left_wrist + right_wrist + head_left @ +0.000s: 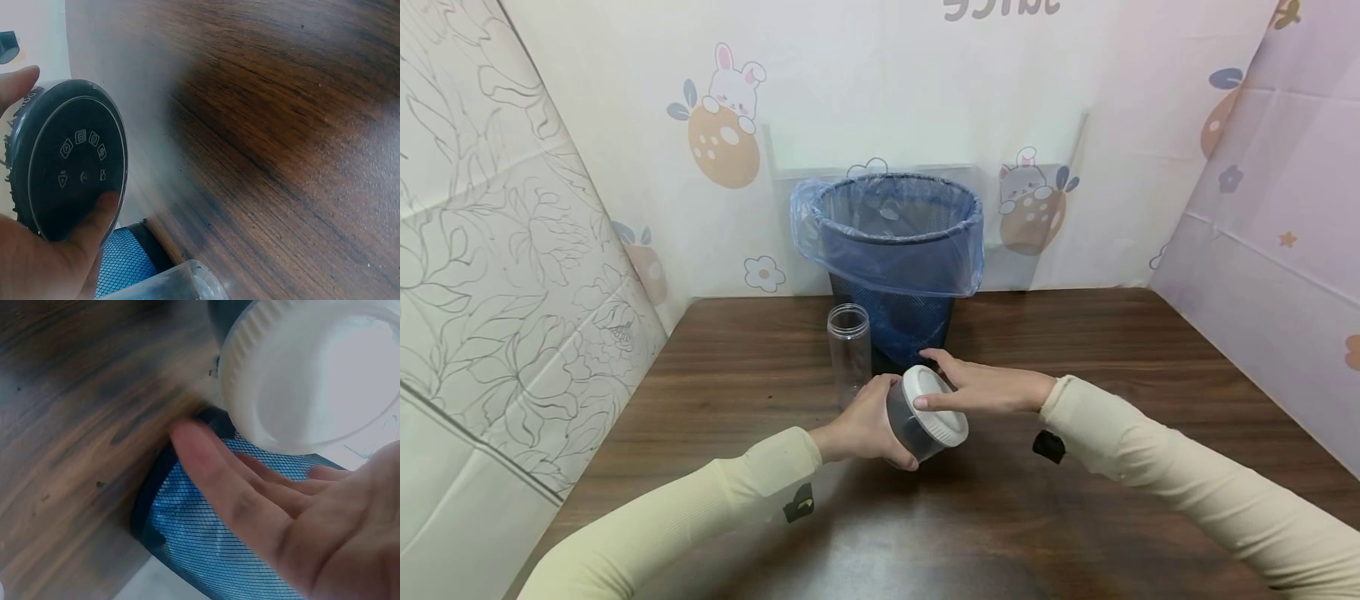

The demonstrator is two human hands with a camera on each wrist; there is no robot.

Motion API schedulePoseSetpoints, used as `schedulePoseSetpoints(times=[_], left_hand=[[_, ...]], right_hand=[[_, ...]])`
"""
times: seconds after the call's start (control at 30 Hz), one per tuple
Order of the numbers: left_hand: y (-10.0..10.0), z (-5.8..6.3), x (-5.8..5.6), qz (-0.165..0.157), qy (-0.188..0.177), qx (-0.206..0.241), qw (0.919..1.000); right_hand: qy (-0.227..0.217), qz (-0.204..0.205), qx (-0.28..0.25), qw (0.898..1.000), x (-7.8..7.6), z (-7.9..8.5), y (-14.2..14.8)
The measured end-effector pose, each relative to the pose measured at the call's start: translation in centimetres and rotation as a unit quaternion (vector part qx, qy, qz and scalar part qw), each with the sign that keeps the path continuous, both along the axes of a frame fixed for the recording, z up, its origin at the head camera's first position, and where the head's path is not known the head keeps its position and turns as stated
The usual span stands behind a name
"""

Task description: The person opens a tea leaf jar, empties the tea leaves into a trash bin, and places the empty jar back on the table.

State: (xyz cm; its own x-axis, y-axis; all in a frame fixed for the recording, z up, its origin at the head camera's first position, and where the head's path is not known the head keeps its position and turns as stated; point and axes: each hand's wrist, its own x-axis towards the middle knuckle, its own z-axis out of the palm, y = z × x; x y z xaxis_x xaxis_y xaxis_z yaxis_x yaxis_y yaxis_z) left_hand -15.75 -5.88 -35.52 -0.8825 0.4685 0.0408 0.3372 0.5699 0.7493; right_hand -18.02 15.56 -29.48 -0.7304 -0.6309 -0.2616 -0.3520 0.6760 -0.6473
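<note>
My left hand [867,422] grips a round dark-grey container [910,427], tilted with its white ribbed lid [951,425] toward the right. The left wrist view shows the container's dark base [75,159], marked with small symbols, and a finger lying across it. My right hand [988,387] is at the lid with its fingers extended. In the right wrist view these straight fingers [237,494] point past the lid [300,381]; whether they touch it I cannot tell. Just behind my left hand stands a clear, lidless plastic bottle [850,350].
A mesh bin [891,308] with a blue plastic liner [910,262] stands at the back of the dark wooden table [737,367]. Patterned sheets hang behind and at both sides. Small black items [1048,447] show by each cuff.
</note>
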Motion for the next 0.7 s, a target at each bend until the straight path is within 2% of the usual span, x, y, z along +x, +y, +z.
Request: schedulePoseSetpoints(times=[0.07, 0.17, 0.27, 0.37, 0.43, 0.5, 0.6, 0.7], left_hand=[[0.02, 0.01, -0.01, 0.0, 0.003, -0.003, 1.0], [0.0, 0.05, 0.0, -0.003, 0.006, -0.004, 1.0], [-0.09, 0.13, 0.02, -0.008, 0.006, -0.005, 0.9999], [-0.19, 0.18, 0.11, -0.011, 0.001, -0.004, 0.9999], [-0.22, 0.13, 0.14, -0.011, 0.0, -0.004, 0.9999], [-0.22, 0.03, 0.18, -0.009, 0.002, -0.002, 1.0], [-0.14, -0.16, 0.17, -0.006, 0.007, -0.003, 1.0], [-0.07, -0.24, 0.15, -0.004, 0.005, -0.003, 1.0]], right_hand=[[-0.021, -0.016, 0.012, 1.0, 0.06, 0.07, -0.08], [-0.024, -0.005, -0.003, 1.0, -0.02, 0.02, -0.02], [0.014, 0.057, -0.04, 0.997, -0.23, -0.14, 0.21], [0.067, 0.134, -0.075, 0.986, -0.44, -0.36, 0.44], [0.081, 0.15, -0.082, 0.982, -0.48, -0.48, 0.53], [0.057, 0.122, -0.074, 0.988, -0.43, -0.47, 0.5], [-0.007, 0.045, -0.03, 0.999, -0.17, -0.28, 0.23], [-0.07, -0.008, 0.005, 0.998, 0.07, -0.06, -0.09]])
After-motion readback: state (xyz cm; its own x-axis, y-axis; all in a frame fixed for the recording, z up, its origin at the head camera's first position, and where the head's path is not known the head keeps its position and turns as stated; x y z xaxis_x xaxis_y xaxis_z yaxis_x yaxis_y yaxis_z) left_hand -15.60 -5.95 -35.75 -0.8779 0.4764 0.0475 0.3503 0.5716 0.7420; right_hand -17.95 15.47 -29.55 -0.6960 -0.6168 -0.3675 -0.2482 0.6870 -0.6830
